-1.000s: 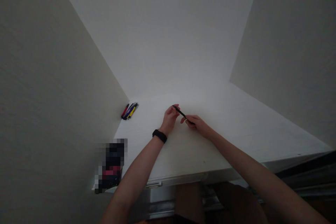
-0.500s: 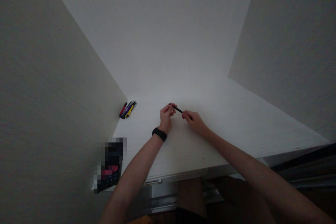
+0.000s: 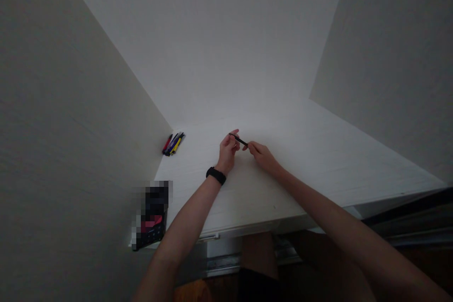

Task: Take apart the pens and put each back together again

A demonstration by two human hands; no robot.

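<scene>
A thin black pen (image 3: 239,140) lies across the gap between my hands, above a white desk (image 3: 304,170). My left hand (image 3: 228,149), with a black wristband (image 3: 215,175) on its wrist, pinches the pen's left end in its fingertips. My right hand (image 3: 262,156) holds the other end between its fingertips. A bundle of several red, blue and yellow pens (image 3: 173,144) lies to the left, against the wall and well apart from both hands.
White walls (image 3: 212,42) rise at the back and both sides of the desk. A dark object with a red patch (image 3: 152,214), blurred into blocks, stands at the near left. Below the desk's front edge are a metal drawer slide (image 3: 222,264) and my legs.
The desk and pen bundle sit slightly higher in the view. My left hand has tilted its fingers upward, and the pen now slants a little differently between my hands.
</scene>
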